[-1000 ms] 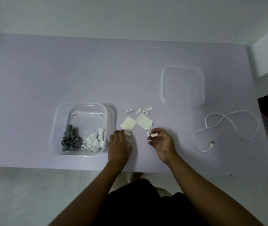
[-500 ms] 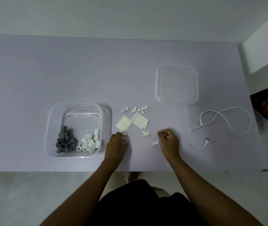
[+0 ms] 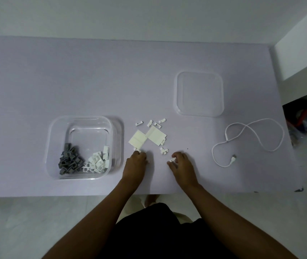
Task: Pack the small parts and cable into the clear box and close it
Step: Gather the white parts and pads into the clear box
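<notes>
Seen from the head camera, a person leaned over a pale lilac table (image 3: 74,75) with both bare forearms stretched forward. The left hand (image 3: 135,163) lay knuckles-up on the tabletop, its fingertips curled down at the near corner of two flat white squares (image 3: 147,137) that sat corner to corner; whether those fingers had closed on a piece could not be told. The right hand (image 3: 181,163) rested just to the right, thumb and forefinger pinched together on a small white clip (image 3: 171,160). Between the two hands and slightly beyond them lay another tiny cluster of white parts (image 3: 163,150), and a short row of loose white clips (image 3: 151,122) was scattered just past the squares. To the left stood the clear box (image 3: 55,146), open, with a heap of grey parts (image 3: 69,161) in its near-left corner and a heap of white parts (image 3: 99,161) beside it at the near-right, the far half of the box bare. The clear lid (image 3: 199,94) lay flat on the table well apart from the box, beyond and to the right of the hands. The white cable (image 3: 249,141) sprawled in loose loops at the right side of the table, its plug end nearest the person, outside the box. Dark clothing (image 3: 163,232) filled the bottom of the view.
</notes>
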A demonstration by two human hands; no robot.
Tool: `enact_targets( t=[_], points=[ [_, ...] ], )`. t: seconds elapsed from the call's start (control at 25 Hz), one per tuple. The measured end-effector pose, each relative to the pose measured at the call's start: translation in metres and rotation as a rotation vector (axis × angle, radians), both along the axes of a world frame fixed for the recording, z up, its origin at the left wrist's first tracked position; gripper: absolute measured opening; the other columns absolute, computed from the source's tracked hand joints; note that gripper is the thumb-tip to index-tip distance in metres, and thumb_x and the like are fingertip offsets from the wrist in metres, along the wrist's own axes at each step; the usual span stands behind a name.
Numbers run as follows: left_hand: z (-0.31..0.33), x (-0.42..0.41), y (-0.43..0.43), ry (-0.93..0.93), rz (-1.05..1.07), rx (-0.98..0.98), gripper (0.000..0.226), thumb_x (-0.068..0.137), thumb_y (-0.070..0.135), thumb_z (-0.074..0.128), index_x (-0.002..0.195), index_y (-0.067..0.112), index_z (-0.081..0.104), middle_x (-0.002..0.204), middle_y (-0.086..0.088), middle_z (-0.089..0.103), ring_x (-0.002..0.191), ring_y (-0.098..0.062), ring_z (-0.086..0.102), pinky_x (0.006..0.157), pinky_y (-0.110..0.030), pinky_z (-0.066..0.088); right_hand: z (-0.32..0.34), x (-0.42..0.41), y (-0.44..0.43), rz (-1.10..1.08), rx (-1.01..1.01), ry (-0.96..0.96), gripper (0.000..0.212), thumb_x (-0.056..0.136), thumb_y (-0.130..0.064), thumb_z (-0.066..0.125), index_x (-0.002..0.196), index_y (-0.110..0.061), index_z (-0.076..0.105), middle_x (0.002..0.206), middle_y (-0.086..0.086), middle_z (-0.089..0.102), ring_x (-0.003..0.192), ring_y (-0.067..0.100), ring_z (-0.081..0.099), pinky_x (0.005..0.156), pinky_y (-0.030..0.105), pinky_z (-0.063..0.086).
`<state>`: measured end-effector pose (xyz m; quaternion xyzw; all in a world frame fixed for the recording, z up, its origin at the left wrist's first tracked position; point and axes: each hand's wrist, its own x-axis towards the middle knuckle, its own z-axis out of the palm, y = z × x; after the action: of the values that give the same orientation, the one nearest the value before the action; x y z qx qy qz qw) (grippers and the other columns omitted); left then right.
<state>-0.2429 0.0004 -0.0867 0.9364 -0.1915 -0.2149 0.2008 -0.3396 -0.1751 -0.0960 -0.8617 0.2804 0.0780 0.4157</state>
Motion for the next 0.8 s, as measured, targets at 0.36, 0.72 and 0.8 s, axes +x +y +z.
enact_targets(
  t=[0.36,0.72,0.8],
  points=[
    [0.016,0.016,0.014,0.876,0.637,-0.783,0.007,0.089,0.003,0.065,0.092,0.005,0.071,0.082,-0.008,0.072,0.072,-0.019,0.065,0.065,-0.025,0.055,0.032,0.028,-0.016,-0.759,1.275,-0.031,0.026,0.089,-0.022,0.045,0.082,-0.008,0.066,0.066,0.009,0.053,0.051,0.016,0.034,0.05,0.025,0.027],
    [0.026,0.02,0.018,1.543,0.7,-1.126,0.023,0.075,0.019,0.046,0.088,0.004,0.059,0.078,-0.01,0.052,0.055,-0.019,0.047,0.05,-0.023,0.034,0.025,0.033,-0.011,-0.645,0.916,0.021,0.032,0.093,-0.028,0.054,0.07,-0.008,0.06,0.067,0.011,0.059,0.054,0.02,0.049,0.05,0.027,0.036],
    [0.03,0.02,0.016,1.464,0.777,-0.988,0.025,0.085,0.033,0.048,0.075,0.011,0.057,0.064,-0.002,0.042,0.047,-0.014,0.036,0.043,-0.018,0.026,0.018,0.037,-0.008,-0.454,0.536,0.027,0.026,0.091,-0.027,0.065,0.074,-0.008,0.06,0.066,0.005,0.058,0.058,0.018,0.049,0.053,0.027,0.039]
  ],
)
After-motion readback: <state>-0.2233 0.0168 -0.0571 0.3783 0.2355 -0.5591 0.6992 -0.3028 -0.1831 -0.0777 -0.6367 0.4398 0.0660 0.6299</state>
